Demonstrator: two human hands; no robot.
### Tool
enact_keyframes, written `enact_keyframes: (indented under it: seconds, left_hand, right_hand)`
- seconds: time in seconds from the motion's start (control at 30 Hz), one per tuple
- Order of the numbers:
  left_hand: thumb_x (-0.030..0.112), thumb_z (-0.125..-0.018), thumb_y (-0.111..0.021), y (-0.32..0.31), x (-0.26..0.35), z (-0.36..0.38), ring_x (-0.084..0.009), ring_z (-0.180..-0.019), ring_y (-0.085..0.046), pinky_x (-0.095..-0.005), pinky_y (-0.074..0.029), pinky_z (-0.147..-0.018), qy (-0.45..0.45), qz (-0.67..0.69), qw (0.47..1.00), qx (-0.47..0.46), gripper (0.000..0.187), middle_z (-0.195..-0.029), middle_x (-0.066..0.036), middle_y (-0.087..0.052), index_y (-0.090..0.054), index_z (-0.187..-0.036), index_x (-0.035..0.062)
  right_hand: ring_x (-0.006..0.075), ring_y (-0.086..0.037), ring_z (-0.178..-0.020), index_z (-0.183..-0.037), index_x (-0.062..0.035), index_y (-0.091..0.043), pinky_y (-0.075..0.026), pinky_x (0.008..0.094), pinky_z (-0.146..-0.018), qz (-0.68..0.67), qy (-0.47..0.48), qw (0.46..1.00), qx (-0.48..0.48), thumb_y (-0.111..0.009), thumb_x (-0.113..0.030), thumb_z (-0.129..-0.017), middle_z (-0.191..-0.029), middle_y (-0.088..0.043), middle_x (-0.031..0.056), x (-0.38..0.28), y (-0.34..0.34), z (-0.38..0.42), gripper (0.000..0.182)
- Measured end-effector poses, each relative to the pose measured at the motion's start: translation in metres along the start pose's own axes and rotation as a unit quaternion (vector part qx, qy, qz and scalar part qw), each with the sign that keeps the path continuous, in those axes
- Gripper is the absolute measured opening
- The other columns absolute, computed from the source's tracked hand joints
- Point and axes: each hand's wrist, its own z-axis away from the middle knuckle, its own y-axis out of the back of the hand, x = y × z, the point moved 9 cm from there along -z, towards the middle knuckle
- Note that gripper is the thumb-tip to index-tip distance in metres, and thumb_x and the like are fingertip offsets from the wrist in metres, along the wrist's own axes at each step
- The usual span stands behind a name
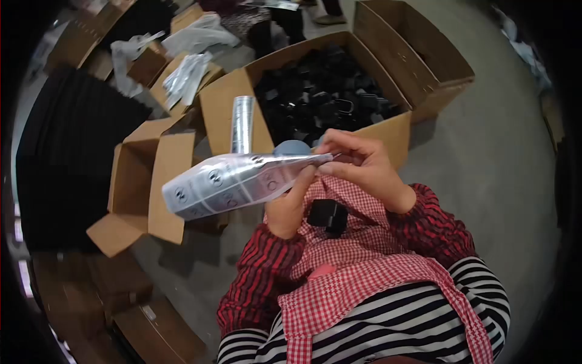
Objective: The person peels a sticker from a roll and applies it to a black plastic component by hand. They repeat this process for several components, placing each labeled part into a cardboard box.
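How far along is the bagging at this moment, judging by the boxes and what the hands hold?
Done: a box at upper left already holds silvery pouches. In hand: the left hand and right hand hold a silvery pouch at its mouth; a black clip lies on the lap. Left: the big carton is still full of black clips.

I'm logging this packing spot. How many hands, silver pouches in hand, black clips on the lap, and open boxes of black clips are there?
Hands: 2, left hand and right hand
Silver pouch held by both hands: 1
Black clip on the lap: 1
Open box of black clips: 1
Total: 5
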Motion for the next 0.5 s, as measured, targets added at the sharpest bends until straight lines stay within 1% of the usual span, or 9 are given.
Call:
enact_keyframes:
  seconds: [0.03,0.07,0.17,0.23,0.27,0.33,0.37,0.43,0.5]
  left_hand:
    - [0.005,-0.089,-0.059,-0.002,-0.003,-0.002,-0.0171,-0.096,-0.059,-0.0276,-0.047,-0.086,0.009,0.011,1.0,-0.01,0.024,-0.107,-0.009,-0.061,-0.058,-0.112,-0.0007]
    - [0.005,-0.089,-0.06,-0.001,-0.007,-0.003,-0.0172,-0.097,-0.059,-0.0279,-0.047,-0.087,0.012,0.02,1.0,-0.013,0.024,-0.108,-0.009,-0.061,-0.058,-0.112,-0.0007]
    - [0.007,-0.088,-0.061,0.0,-0.013,-0.012,-0.0168,-0.098,-0.059,-0.0273,-0.047,-0.087,0.013,0.018,0.999,-0.033,0.025,-0.106,-0.008,-0.062,-0.058,-0.112,-0.0006]
    - [0.007,-0.088,-0.061,0.003,-0.016,-0.016,-0.0165,-0.097,-0.059,-0.0271,-0.047,-0.086,0.011,0.022,0.999,-0.035,0.024,-0.105,-0.008,-0.062,-0.058,-0.111,-0.0006]
    - [0.008,-0.088,-0.062,0.008,-0.021,-0.016,-0.0156,-0.095,-0.059,-0.0265,-0.047,-0.084,0.027,0.013,0.999,-0.017,0.024,-0.103,-0.008,-0.062,-0.059,-0.109,-0.0006]
    - [0.008,-0.087,-0.063,0.016,-0.025,-0.018,-0.0146,-0.093,-0.059,-0.026,-0.047,-0.082,0.038,0.003,0.999,0.007,0.023,-0.102,-0.007,-0.062,-0.059,-0.108,-0.0007]
    - [0.009,-0.087,-0.064,0.019,-0.029,-0.018,-0.0139,-0.09,-0.059,-0.0258,-0.047,-0.081,0.055,0.007,0.998,0.024,0.022,-0.1,-0.007,-0.062,-0.059,-0.106,-0.0004]
    - [0.01,-0.087,-0.064,0.023,-0.033,-0.016,-0.0124,-0.086,-0.057,-0.0258,-0.047,-0.075,0.089,0.052,0.994,0.045,0.022,-0.099,-0.006,-0.061,-0.059,-0.106,0.0011]
    - [0.009,-0.088,-0.061,0.033,-0.055,-0.012,-0.0136,-0.094,-0.057,-0.0263,-0.048,-0.079,0.139,0.169,0.973,0.067,0.025,-0.105,-0.007,-0.059,-0.055,-0.112,0.0024]
  right_hand:
    - [0.011,-0.059,-0.091,-0.113,-0.0003,-0.059,-0.053,0.0232,-0.077,0.02,0.021,1.0,-0.002,-0.067,-0.001,-0.08,-0.101,-0.059,0.0043,-0.007,0.001,-0.001,0.035]
    - [0.011,-0.059,-0.091,-0.113,-0.0003,-0.059,-0.053,0.0232,-0.077,0.026,0.018,0.999,0.016,-0.067,-0.001,-0.08,-0.101,-0.059,0.0043,-0.004,0.007,0.002,0.035]
    - [0.0133,-0.06,-0.092,-0.111,0.0021,-0.06,-0.053,0.0244,-0.079,0.045,0.005,0.999,0.015,-0.065,0.001,-0.081,-0.099,-0.06,0.0067,0.004,0.01,0.0,0.031]
    - [0.0135,-0.062,-0.087,-0.107,0.0016,-0.063,-0.054,0.0243,-0.074,0.151,0.089,0.984,0.03,-0.066,0.002,-0.08,-0.097,-0.062,0.009,-0.006,0.011,-0.002,0.028]
    - [0.0135,-0.062,-0.087,-0.107,0.0016,-0.063,-0.054,0.0243,-0.074,0.152,0.085,0.984,0.026,-0.066,0.002,-0.08,-0.097,-0.062,0.009,-0.002,0.009,-0.004,0.028]
    - [0.0173,-0.065,-0.082,-0.1,0.0009,-0.066,-0.054,0.025,-0.069,0.223,0.143,0.961,0.077,-0.068,0.003,-0.077,-0.092,-0.064,0.0108,-0.01,0.011,-0.008,0.023]
    - [0.0173,-0.065,-0.082,-0.1,0.0009,-0.066,-0.054,0.025,-0.069,0.221,0.145,0.962,0.07,-0.068,0.003,-0.077,-0.092,-0.064,0.0108,-0.008,0.008,-0.011,0.023]
    - [0.0225,-0.065,-0.079,-0.092,0.0005,-0.066,-0.054,0.0302,-0.066,0.369,0.254,0.89,0.089,-0.069,0.004,-0.073,-0.082,-0.066,0.01,-0.021,-0.005,-0.005,0.02]
    - [0.0254,-0.065,-0.079,-0.086,-0.0005,-0.067,-0.053,0.0312,-0.066,0.409,0.324,0.85,0.07,-0.069,0.005,-0.07,-0.079,-0.066,0.0096,-0.029,-0.017,-0.007,0.017]
